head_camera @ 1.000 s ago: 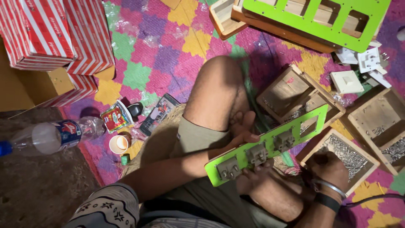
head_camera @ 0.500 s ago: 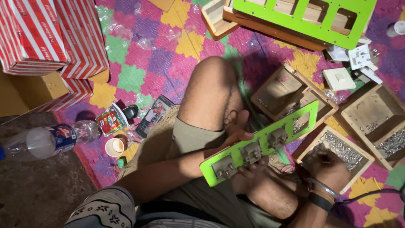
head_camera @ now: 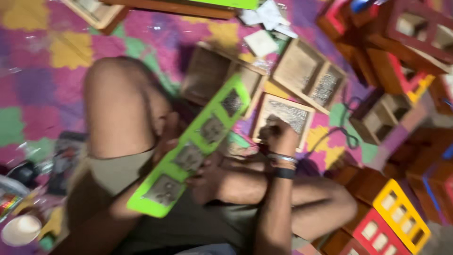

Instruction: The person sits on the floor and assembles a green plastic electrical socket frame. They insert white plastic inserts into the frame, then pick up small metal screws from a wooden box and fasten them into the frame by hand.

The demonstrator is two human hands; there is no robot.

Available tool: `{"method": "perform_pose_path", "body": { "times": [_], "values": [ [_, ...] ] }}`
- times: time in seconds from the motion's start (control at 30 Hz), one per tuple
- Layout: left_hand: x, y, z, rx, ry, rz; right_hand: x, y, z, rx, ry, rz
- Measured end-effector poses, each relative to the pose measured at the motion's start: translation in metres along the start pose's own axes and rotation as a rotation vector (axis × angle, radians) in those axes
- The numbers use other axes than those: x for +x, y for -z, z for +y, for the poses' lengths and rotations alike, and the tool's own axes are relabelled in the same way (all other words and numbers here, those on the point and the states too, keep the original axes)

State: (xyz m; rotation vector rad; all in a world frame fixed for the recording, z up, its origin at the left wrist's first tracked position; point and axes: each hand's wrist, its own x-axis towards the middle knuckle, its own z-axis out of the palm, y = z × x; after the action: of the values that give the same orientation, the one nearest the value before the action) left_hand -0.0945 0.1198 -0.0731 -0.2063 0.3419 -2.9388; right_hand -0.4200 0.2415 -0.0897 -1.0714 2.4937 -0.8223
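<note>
Left hand (head_camera: 167,137) grips the long green panel (head_camera: 191,153) by its edge, fingers curled, propped slantwise across the lap beside the raised knee (head_camera: 118,104). Right hand (head_camera: 278,134) is bunched over the small wooden tray (head_camera: 297,113) of grey bits; its fingertips are too blurred to show a hold. Step, as judged: fetching fasteners for the panel's fittings; next needs one carried back.

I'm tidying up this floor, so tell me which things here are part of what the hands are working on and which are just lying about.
In hand:
- green panel with square openings, steadied by the left hand
- shallow wooden tray of small metal bits, where the right hand reaches

Lying about:
- divided wooden box
- yellow and red painted frames
- white cup
- white card
</note>
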Motion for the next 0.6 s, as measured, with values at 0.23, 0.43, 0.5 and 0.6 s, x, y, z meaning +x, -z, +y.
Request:
{"method": "perform_pose_path", "body": {
  "times": [0.23,0.43,0.5,0.6],
  "values": [
    [-0.001,-0.005,-0.009,0.024,0.031,0.054,0.007,0.030,-0.007,-0.389,-0.050,-0.109],
    [-0.007,-0.003,-0.008,0.037,0.039,0.073,0.005,0.033,-0.001,-0.175,-0.028,-0.080],
    [-0.007,-0.003,-0.008,0.039,0.047,0.075,0.005,0.023,-0.006,-0.293,-0.055,-0.203],
    [-0.008,-0.006,-0.008,0.044,0.044,0.085,0.006,0.006,-0.018,-0.471,-0.148,-0.319]
  ]
}}
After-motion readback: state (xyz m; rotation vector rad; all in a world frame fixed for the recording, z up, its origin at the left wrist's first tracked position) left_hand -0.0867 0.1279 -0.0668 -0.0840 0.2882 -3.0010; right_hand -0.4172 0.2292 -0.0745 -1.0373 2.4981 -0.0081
